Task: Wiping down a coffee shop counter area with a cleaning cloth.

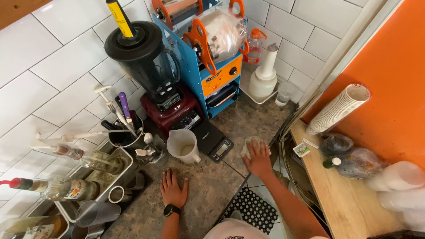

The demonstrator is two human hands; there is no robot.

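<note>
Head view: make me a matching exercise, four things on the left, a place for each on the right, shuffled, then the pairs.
1. left hand
2. crumpled pale cloth
3. white plastic jug
4. stack of paper cups

A. on the wooden shelf by the orange wall
B. flat on the speckled counter
C. under the right hand
D. beside the black digital scale

Pairs: 1-B, 2-C, 3-D, 4-A

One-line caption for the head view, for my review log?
Left hand flat on the stone counter; right hand presses a cloth beside the digital scale and measuring jug.
</note>
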